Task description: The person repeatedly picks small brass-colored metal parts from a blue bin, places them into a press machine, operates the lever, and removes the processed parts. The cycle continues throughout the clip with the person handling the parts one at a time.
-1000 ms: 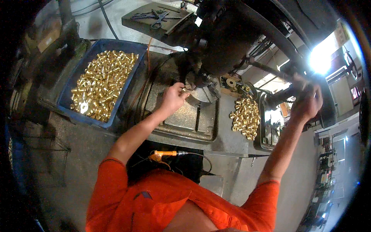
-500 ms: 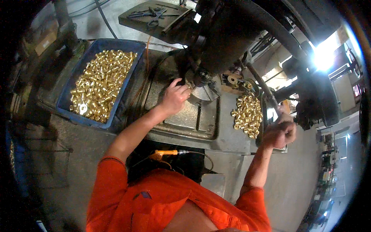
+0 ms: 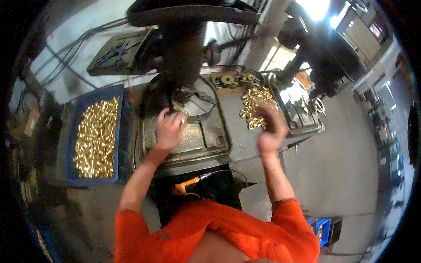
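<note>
My left hand point(image 3: 169, 128) rests on the metal work plate point(image 3: 210, 142) under the dark press head point(image 3: 186, 52). Its fingertips pinch a small brass part point(image 3: 182, 117) at the round fixture point(image 3: 195, 103). My right hand point(image 3: 269, 129) is blurred by motion. It hovers at the near edge of a loose pile of brass parts point(image 3: 255, 100) on the right of the plate, fingers curled; I cannot make out whether it holds anything.
A blue bin point(image 3: 72, 140) full of brass parts stands at the left. An orange-handled tool point(image 3: 188, 184) hangs below the table front. A tray of hand tools point(image 3: 118, 57) sits behind the press. Another machine point(image 3: 315, 48) stands at the right, and a small blue bin point(image 3: 323, 229) on the floor.
My right hand has dropped from the lever at the upper right to the brass pile beside the plate. My left hand stays at the fixture.
</note>
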A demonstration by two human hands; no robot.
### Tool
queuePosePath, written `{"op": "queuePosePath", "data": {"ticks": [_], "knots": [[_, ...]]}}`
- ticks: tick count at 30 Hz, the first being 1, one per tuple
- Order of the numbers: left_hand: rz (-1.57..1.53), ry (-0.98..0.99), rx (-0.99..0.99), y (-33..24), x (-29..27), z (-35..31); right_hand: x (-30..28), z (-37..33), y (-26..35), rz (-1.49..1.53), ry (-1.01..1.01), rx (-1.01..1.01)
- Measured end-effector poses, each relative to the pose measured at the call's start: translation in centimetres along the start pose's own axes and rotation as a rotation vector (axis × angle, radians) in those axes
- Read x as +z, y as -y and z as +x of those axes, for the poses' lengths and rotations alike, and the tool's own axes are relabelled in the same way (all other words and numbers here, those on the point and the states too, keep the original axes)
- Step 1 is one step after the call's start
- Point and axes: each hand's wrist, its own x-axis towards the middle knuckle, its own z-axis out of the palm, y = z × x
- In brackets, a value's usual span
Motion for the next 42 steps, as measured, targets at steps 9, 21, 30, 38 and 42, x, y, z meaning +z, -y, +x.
{"op": "queuePosePath", "data": {"ticks": [9, 21, 30, 38, 42], "knots": [[-0.182, 0.179, 0.278, -8.2, 1.6, -1.1, 5.4, -8.9, -4.4, -0.213, 0.414, 0.104], [0.179, 0.255, -0.019, 0.4, -8.5, -3.8, -1.0, 0.5, -24.3, -0.919, 0.664, 0.419], [0.326, 0.355, -0.810, 8.7, -21.9, -8.4, -2.1, 1.9, -34.2, -1.176, 0.822, 0.334], [0.379, 0.574, -0.806, 18.3, -17.2, -10.7, -0.6, -0.2, -19.4, -0.848, 0.490, 0.153], [0.592, 0.813, -0.622, 20.8, -14.4, -11.1, -2.3, -3.5, -13.4, -0.721, 0.468, 0.413]]}}
